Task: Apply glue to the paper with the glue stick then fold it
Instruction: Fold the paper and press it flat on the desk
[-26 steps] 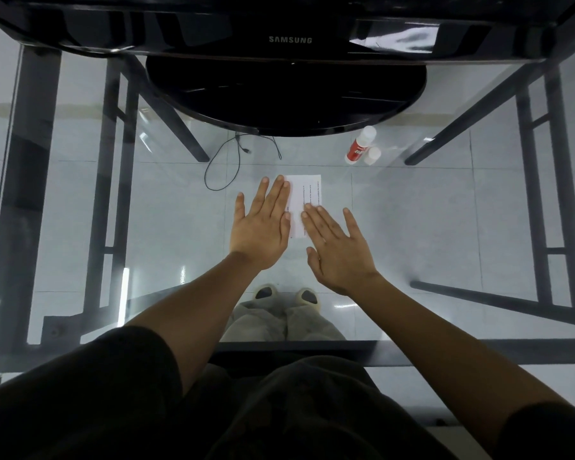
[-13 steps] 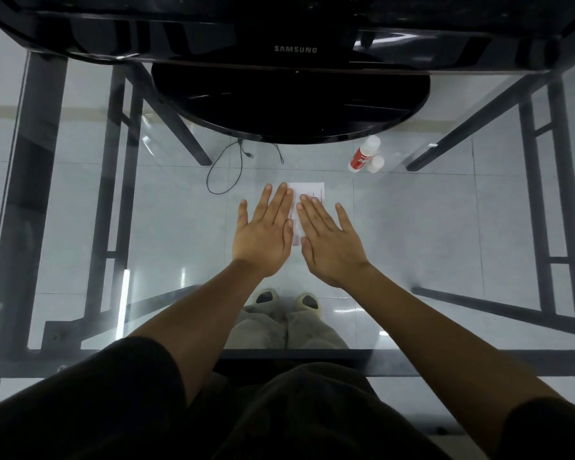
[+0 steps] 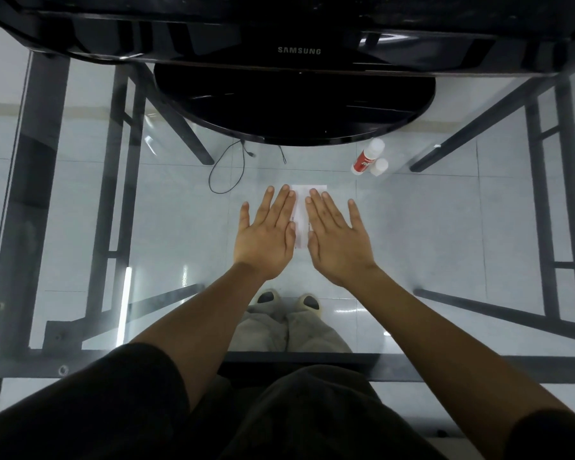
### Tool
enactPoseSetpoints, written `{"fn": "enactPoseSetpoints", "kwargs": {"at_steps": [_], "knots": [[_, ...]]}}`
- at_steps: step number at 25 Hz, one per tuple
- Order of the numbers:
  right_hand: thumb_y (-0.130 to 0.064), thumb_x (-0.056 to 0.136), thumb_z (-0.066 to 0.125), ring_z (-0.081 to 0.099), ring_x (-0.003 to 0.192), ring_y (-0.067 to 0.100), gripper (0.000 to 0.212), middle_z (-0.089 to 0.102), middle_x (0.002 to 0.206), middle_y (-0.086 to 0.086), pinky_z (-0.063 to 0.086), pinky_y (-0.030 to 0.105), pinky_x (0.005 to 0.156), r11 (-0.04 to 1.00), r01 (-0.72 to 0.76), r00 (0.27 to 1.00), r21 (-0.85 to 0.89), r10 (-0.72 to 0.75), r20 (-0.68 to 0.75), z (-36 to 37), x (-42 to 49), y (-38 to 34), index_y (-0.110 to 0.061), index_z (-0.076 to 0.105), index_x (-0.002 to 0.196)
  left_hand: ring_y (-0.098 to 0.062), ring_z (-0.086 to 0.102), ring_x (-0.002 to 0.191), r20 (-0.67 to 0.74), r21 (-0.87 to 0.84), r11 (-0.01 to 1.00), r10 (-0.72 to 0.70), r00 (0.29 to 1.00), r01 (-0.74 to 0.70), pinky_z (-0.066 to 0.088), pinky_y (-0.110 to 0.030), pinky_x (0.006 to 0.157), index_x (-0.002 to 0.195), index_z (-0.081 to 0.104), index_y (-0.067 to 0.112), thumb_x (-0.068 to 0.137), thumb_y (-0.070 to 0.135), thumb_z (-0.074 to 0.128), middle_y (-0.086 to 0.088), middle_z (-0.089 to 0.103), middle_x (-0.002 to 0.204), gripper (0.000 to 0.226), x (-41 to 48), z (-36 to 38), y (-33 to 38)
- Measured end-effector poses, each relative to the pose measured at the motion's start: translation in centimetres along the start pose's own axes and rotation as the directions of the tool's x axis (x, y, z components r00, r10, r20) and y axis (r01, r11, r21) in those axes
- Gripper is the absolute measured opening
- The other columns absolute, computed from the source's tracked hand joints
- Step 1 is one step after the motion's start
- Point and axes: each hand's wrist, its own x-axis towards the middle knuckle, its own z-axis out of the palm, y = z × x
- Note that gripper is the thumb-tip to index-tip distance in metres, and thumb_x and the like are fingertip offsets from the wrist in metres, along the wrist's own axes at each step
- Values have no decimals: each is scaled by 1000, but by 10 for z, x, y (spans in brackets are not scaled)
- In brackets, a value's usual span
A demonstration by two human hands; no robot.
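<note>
A small white folded paper [image 3: 302,214] with faint printed lines lies flat on the glass table [image 3: 180,227] in the middle. My left hand [image 3: 266,234] lies flat with straight fingers over the paper's left side. My right hand [image 3: 337,237] lies flat over its right side, fingers straight and spread. Only a narrow strip of paper shows between them. The red and white glue stick [image 3: 367,157] lies on the glass to the far right of the paper, with its white cap [image 3: 379,167] beside it.
A black Samsung monitor [image 3: 299,51] on a round black stand [image 3: 292,107] fills the far side of the table. A thin black cable [image 3: 226,171] loops at the far left of the paper. Dark table legs and my feet show through the glass.
My right hand has slid forward and to the right over the paper, covering more of it. My left hand has stayed flat on the left side.
</note>
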Motion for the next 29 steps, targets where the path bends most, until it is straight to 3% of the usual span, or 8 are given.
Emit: {"fn": "enactPoseSetpoints", "kwargs": {"at_steps": [5,10,15,20,23,25,29], "knots": [[-44,96,10,-12,143,19,62,-9,158,3,-18,43,109,998,-55,998,24,54,17,10,17,0,-16,-13,146,-16,-18,139,-12,35,999,-4,1000,5,-5,-47,111,143,-17,21,94,42,-2,3,-7,157,55,1,2,-1],[-45,95,4,-11,144,20,60,-8,158,2,-27,44,104,970,-238,971,47,237,16,13,13,-10,-16,-12,146,-15,-23,137,-30,48,999,-9,1000,11,-6,-47,111,142,-18,21,96,41,5,2,-5,157,55,1,5,-3],[-40,95,2,-11,144,20,59,-10,158,2,-22,50,105,933,-346,938,98,345,30,13,11,-19,-14,-15,145,-14,-18,139,-21,20,1000,-11,1000,11,-4,-47,111,141,-19,21,96,40,5,2,-6,157,54,2,4,0],[-43,97,8,-12,144,22,61,-11,158,5,-19,49,107,917,-365,931,161,361,57,13,8,-18,-13,-13,146,-20,-14,141,34,35,999,-15,999,14,-6,-46,110,139,-25,19,95,43,3,-2,-11,156,57,4,-1,2],[-45,96,8,-13,143,22,61,-12,157,4,-17,48,108,925,-337,941,173,329,71,12,9,-13,-16,-11,146,-20,-8,142,59,10,1000,-9,998,9,-3,-49,111,145,-11,18,96,41,9,-1,-5,157,57,5,-6,2],[-46,96,10,-13,143,24,61,-13,157,4,-15,47,109,919,-332,943,214,323,75,10,9,-10,-18,-8,147,-21,1,143,40,-107,994,-7,999,11,4,-52,112,146,6,15,97,37,24,-3,6,157,57,8,-13,2],[-48,95,8,-9,144,23,63,-9,158,6,-10,41,111,856,-328,938,400,346,29,3,3,1,-14,-5,147,-25,20,140,-110,-340,940,-83,990,41,20,-47,112,145,19,14,95,34,40,-7,20,154,58,13,-28,4]]}}
